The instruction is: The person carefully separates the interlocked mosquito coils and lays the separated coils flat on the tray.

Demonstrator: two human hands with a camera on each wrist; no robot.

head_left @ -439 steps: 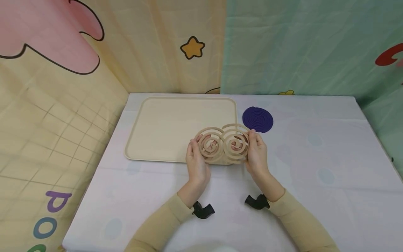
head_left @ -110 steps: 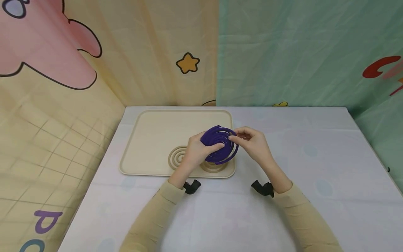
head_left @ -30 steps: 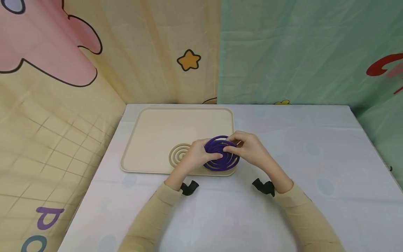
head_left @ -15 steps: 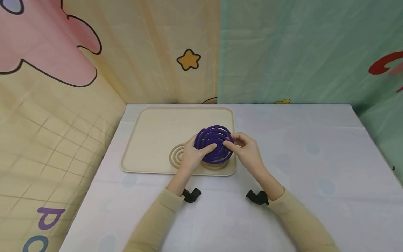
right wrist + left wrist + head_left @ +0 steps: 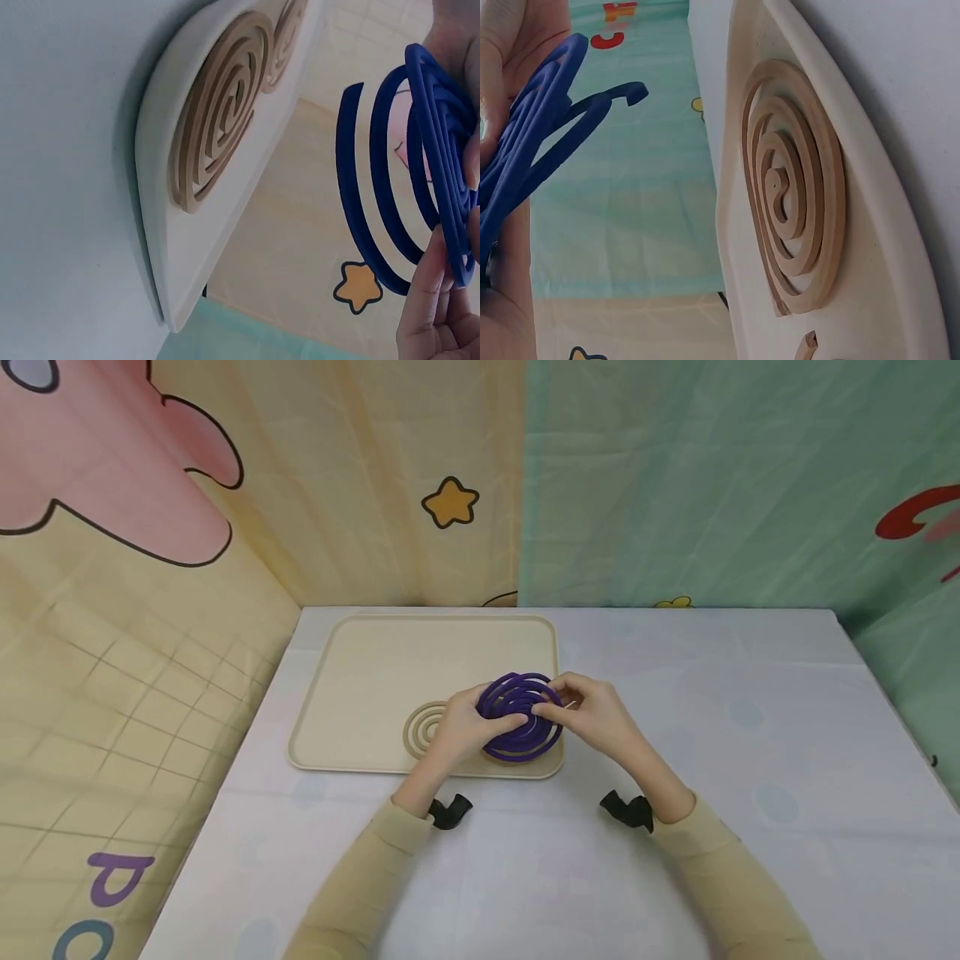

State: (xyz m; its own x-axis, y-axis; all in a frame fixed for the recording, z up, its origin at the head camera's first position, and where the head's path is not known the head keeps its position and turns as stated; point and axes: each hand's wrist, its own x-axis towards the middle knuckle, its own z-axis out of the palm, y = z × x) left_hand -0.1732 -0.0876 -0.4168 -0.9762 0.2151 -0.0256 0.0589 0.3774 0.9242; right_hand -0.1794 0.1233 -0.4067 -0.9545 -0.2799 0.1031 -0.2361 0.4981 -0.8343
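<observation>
In the head view a purple mosquito coil (image 5: 521, 748) is held up over the tray's near right corner. My left hand (image 5: 461, 735) grips its left side, thumb across its face. From the right, my right hand (image 5: 592, 714) pinches the coil between thumb and fingers. Both wrist views show its turns partly spread apart, with loose curved strands standing off the flat spiral. Two tan mosquito coils lie apart on the tray: the left tan coil (image 5: 410, 733) beside my left hand, the right tan coil (image 5: 187, 154) largely hidden in the head view beneath the purple one.
The cream tray (image 5: 375, 685) with a low raised rim sits at the table's back left. Around it spreads a white tablecloth (image 5: 712, 735). Black wrist-worn pieces (image 5: 452, 812) hang beneath both wrists. Printed curtains (image 5: 675, 485) close off the back and sides.
Earlier both hands held the joined tan coils while the purple coil lay on the table. Now the tan coils rest on the tray. In the last half second the purple coil shifted slightly right and nearer.
</observation>
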